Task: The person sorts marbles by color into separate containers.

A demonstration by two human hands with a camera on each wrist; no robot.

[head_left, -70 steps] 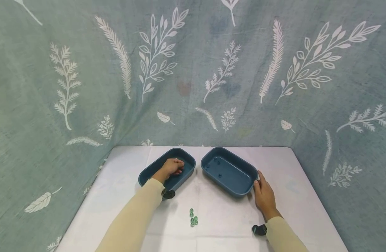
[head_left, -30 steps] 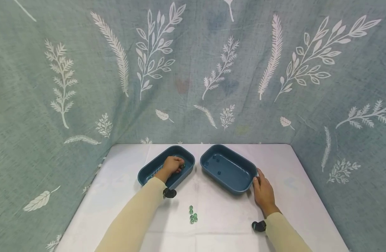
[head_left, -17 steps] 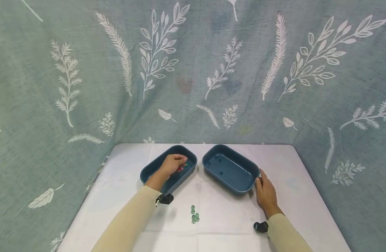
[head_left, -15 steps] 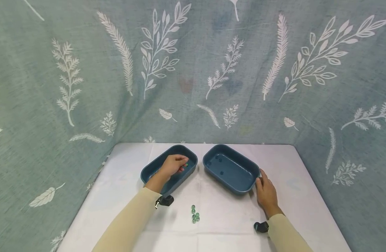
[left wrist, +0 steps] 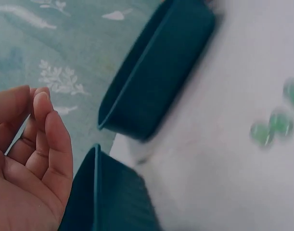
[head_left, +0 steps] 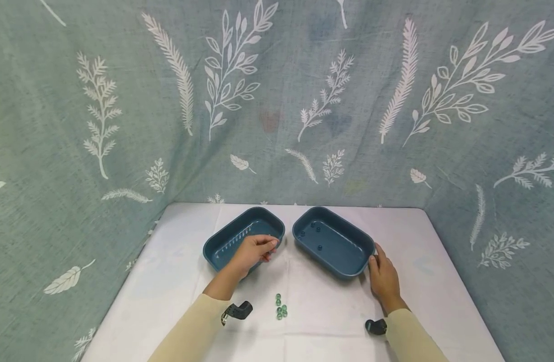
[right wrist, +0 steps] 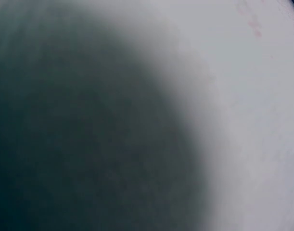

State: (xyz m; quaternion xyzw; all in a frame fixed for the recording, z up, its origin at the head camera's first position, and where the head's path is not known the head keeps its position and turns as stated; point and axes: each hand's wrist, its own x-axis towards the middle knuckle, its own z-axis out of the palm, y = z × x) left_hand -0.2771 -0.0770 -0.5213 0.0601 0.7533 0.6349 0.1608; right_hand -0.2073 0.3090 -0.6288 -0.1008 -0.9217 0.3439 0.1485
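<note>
My left hand (head_left: 254,252) is over the right-hand rim of the left blue tray (head_left: 215,233). Its fingers bend and the thumb tip meets the index tip. Whether a marble is between them is hidden; the left wrist view shows none around the fingers (left wrist: 59,137). My right hand (head_left: 384,275) rests against the right end of the right blue tray (head_left: 345,259), fingers nearly straight along the outer wall. Several dark-looking marbles (head_left: 319,247) lie scattered in that tray. In the right wrist view a dark blur fills the left side.
Several green glass marbles (head_left: 279,310) lie in a small group on the white cloth (head_left: 322,314) in front of the trays. A row of pale spots (head_left: 236,239) runs along the left tray's floor; marbles or reflections, I cannot tell. A leaf-patterned curtain (head_left: 277,125) stands behind.
My left hand has come up and back toward me from inside the left tray. A green marble seen at its fingertips earlier is out of sight. The right hand stays by its tray.
</note>
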